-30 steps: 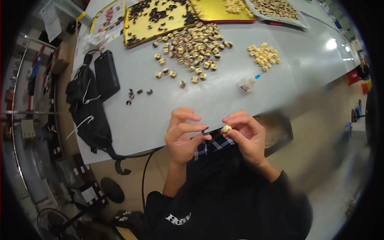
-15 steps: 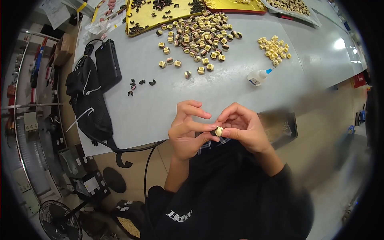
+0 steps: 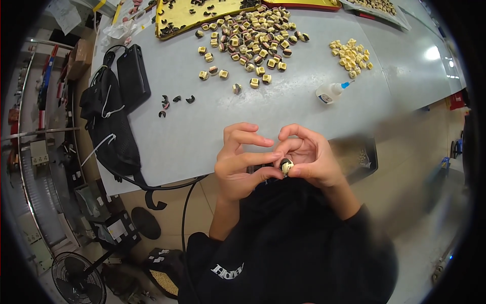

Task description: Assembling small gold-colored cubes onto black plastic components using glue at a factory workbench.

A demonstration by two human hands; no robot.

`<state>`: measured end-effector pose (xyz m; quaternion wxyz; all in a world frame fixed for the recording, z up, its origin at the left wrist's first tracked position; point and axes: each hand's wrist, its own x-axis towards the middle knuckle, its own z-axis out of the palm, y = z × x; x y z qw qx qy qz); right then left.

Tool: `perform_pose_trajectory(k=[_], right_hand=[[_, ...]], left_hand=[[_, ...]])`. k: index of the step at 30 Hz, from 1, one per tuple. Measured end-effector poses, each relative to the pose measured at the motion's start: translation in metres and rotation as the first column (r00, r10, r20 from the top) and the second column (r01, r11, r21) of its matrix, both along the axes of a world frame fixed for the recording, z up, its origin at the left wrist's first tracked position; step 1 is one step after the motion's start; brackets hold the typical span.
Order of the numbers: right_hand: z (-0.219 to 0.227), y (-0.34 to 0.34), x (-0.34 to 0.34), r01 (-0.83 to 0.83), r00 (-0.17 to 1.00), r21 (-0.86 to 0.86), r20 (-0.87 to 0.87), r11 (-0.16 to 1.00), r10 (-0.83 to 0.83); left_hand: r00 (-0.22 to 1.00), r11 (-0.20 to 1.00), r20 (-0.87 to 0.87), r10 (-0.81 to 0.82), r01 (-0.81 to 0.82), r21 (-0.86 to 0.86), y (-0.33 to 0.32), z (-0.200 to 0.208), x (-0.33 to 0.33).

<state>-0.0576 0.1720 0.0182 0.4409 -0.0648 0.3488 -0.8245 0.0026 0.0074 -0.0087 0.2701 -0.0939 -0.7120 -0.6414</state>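
Note:
Close to my body, just off the table's near edge, a small rounded cream-and-black plastic piece is pinched between both hands. My right hand has its thumb against the cream side, its fingers curled behind. My left hand has thumb and index fingertips at the piece's left side, other fingers raised. Beyond the hands lies a heap of similar cream-and-black pieces. Loose cream pieces form a smaller pile at the right. A white squeeze bottle with a blue needle tip leans near them.
Several black C-shaped parts lie at left, beside a black power bank and a black pouch with cables. A yellow tray holds more black parts at the back. A dark bin stands below the table's edge at right.
The piece has shifted slightly right and turned, showing more of its black side. My left fingers have followed it rightward. The view has shifted a little.

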Motion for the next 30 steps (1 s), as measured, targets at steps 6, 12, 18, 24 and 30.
perform_pose_trajectory(k=[6, 12, 18, 24, 30], right_hand=[[-0.001, -0.001, 0.0, 0.007, 1.0, 0.044, 0.015, 0.999, -0.007], [-0.012, 0.002, -0.003, -0.031, 0.999, 0.006, 0.041, 1.0, 0.03], [-0.005, -0.004, -0.001, -0.019, 0.996, 0.014, 0.093, 1.0, 0.017], [-0.002, -0.008, 0.001, 0.026, 0.992, 0.016, 0.124, 1.0, -0.027], [-0.01, -0.009, 0.002, 0.045, 0.993, -0.009, 0.113, 0.999, -0.044]], left_hand=[[1.0, 0.999, 0.0, 0.011, -0.011, -0.047, 0.0, 0.001, 0.0], [1.0, 0.996, -0.007, -0.027, 0.026, -0.087, -0.002, 0.002, -0.002], [1.0, 0.997, 0.019, -0.011, 0.012, -0.078, -0.003, 0.002, -0.002], [0.997, 0.997, 0.07, -0.026, 0.031, -0.065, -0.003, 0.004, -0.004], [0.995, 1.0, 0.101, -0.024, 0.026, -0.009, -0.002, 0.005, -0.005]])
